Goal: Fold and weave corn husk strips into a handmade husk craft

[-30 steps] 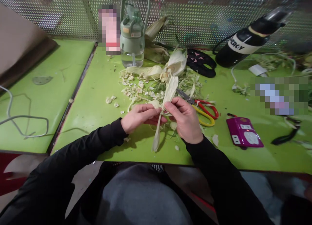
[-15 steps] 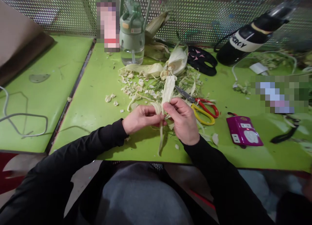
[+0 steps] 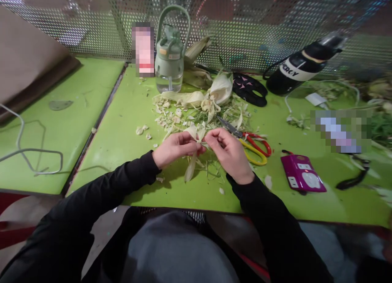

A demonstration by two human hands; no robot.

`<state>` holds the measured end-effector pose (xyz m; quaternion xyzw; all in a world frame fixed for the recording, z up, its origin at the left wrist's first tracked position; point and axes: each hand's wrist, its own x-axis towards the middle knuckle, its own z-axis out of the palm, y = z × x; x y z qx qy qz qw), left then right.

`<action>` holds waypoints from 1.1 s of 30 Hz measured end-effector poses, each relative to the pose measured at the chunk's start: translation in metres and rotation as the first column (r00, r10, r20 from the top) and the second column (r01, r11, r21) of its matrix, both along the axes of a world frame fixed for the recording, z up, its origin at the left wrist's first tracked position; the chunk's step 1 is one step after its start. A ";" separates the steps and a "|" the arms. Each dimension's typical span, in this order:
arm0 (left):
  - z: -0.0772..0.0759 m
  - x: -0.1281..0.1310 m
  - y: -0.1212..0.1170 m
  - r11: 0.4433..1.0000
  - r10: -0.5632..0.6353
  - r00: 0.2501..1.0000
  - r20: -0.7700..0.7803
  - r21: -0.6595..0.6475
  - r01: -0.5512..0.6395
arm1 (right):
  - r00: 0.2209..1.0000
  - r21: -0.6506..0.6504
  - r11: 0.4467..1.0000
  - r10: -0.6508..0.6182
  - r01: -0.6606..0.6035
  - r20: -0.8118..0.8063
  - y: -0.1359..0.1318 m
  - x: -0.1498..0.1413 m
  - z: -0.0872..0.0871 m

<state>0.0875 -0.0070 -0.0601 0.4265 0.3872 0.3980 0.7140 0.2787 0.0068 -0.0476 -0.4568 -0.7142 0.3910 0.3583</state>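
Observation:
Pale corn husk strips (image 3: 190, 168) are bunched between my hands above the green table, with one piece hanging down. My left hand (image 3: 176, 147) is closed on the bunch, its thumb pressed against the fingers. My right hand (image 3: 229, 154) pinches the husk from the other side with thumb and forefinger. Scissors (image 3: 255, 147) with one red and one yellow handle lie just beyond my right hand. Behind the hands lie small husk clippings (image 3: 174, 115), a long husk strip (image 3: 183, 98) and a larger whole husk (image 3: 222, 89).
A green water bottle (image 3: 169, 66) and a leaning black bottle (image 3: 294, 70) stand before the perforated metal screen (image 3: 239, 30). At right are a purple socket box (image 3: 303, 172) and a white cable. A brown sheet (image 3: 27, 58) lies at left, beyond a table seam.
The wide husk strip that stood up from my right hand is now lowered into a spread, bow-like bunch. A broader piece hangs below. The camera view has tilted slightly up.

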 end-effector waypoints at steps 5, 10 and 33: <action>-0.008 0.001 0.002 0.996 0.022 0.996 -0.081 0.084 -0.015 | 1.000 0.037 0.999 0.029 -0.029 0.010 -0.001 -0.002 0.003; -0.010 0.003 0.001 0.984 0.058 0.991 -0.120 0.174 -0.037 | 0.998 0.063 0.997 0.050 -0.052 0.026 -0.004 -0.002 0.006; 0.007 -0.004 0.007 1.000 0.001 0.999 -0.051 0.007 -0.001 | 0.993 -0.121 0.990 0.083 -0.072 0.087 0.001 -0.001 0.002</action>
